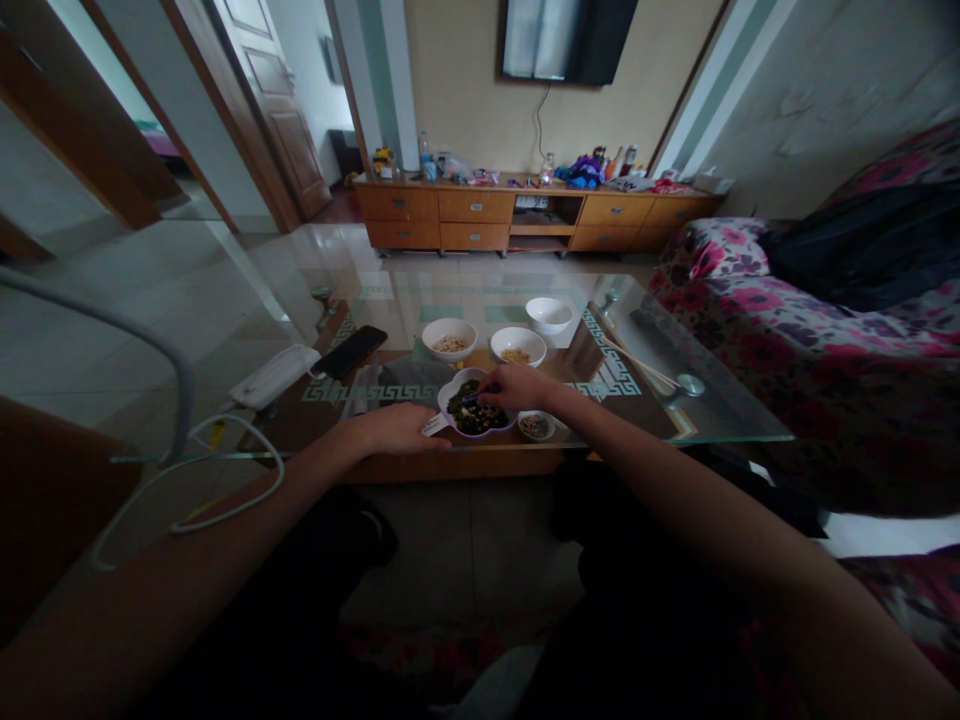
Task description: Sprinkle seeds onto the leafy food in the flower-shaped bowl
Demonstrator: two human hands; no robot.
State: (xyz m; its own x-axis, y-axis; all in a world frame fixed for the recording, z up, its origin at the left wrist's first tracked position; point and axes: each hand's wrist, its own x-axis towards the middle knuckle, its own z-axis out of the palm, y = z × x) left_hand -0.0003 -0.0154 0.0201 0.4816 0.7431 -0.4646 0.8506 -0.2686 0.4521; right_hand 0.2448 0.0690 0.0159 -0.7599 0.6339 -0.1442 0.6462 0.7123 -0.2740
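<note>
A pale, lobed dish (444,392) with a short handle stands near the front edge of the glass table, full of dark, seed-like bits with some lighter ones among them. My left hand (397,428) is closed at its handle from the left side. Over the dish, my right hand (517,387) reaches down with its fingertips pinched together in the dark contents; what they grip is too small to make out. Close by on the right is a small bowl (537,437) of mixed seeds. Just behind stand two white bowls, one (450,328) with pale pieces, the other (519,334) with yellowish pieces.
Farther back sits another white bowl (549,316). Chopsticks (641,364) lie to the right on the glass table (720,425). On the left are a black phone (352,350), a white power strip (274,377) and its looping cable (281,475). A floral sofa (780,340) stands at right.
</note>
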